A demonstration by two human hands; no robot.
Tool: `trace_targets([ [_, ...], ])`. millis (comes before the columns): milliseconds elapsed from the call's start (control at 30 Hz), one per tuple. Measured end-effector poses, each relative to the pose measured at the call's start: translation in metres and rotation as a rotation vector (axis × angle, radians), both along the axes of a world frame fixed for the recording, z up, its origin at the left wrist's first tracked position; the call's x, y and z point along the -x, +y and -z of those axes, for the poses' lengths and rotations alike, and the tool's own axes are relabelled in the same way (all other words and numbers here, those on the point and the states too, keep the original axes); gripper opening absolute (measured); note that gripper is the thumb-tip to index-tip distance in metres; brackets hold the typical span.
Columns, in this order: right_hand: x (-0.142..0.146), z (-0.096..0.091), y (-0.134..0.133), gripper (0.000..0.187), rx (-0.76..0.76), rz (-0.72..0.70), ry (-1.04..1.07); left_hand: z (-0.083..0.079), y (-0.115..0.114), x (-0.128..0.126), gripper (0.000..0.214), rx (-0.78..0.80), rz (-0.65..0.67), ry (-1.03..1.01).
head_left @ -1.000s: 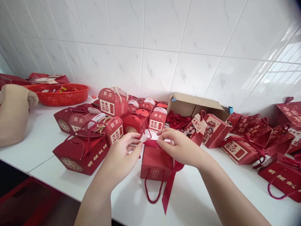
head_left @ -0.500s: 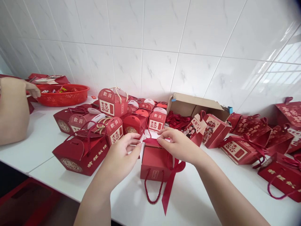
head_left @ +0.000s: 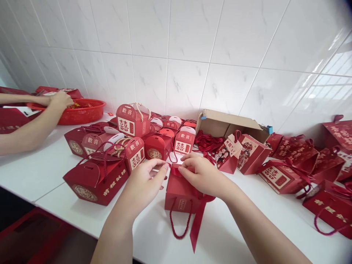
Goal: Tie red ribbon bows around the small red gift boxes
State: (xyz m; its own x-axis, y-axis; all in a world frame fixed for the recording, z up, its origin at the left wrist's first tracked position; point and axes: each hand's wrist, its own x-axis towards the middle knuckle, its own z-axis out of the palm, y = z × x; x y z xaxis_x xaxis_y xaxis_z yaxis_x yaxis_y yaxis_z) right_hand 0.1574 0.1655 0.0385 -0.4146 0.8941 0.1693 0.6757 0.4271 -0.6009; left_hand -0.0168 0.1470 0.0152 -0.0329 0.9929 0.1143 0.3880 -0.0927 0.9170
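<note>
A red gift box [head_left: 178,185] stands on the white table in front of me, its twisted cord handle hanging down the near side. Dark red satin ribbon [head_left: 197,229] trails off its right side, and another stretch crosses the box top between my hands. At the box's far left corner, my left hand [head_left: 150,179] has thumb and forefinger pinched together at the ribbon's end. My right hand [head_left: 200,174] lies over the far right part of the top, fingers curled and thumb pressed on the ribbon. Its fingertips are partly hidden.
Several finished-looking red boxes [head_left: 96,179] crowd the left, others [head_left: 287,176] the right. Behind stands an open cardboard box [head_left: 231,121] with a pile of ribbon [head_left: 209,142] in it. Far left, another person's hand [head_left: 62,99] reaches into a red plastic basket [head_left: 82,114].
My hands have shifted slightly, and the ribbon between them is drawn lower over the box top. The other person's arms have moved right, a hand now at the basket.
</note>
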Motion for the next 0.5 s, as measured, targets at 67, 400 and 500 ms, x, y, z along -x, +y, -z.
trace_targets([
  [67,0.0005,-0.0002,-0.0006,0.035,-0.007,-0.008,0.001,-0.0003,0.0011,-0.0011,0.026,-0.047,-0.008,0.074],
  [400,0.0024,-0.0010,-0.0020,0.036,-0.031,-0.023,-0.002,0.0019,0.0049,-0.0063,0.027,-0.137,-0.007,0.001],
  [500,0.0021,0.0003,-0.0009,0.035,-0.040,-0.028,-0.006,0.0029,0.0070,-0.0069,0.025,-0.149,-0.009,-0.019],
])
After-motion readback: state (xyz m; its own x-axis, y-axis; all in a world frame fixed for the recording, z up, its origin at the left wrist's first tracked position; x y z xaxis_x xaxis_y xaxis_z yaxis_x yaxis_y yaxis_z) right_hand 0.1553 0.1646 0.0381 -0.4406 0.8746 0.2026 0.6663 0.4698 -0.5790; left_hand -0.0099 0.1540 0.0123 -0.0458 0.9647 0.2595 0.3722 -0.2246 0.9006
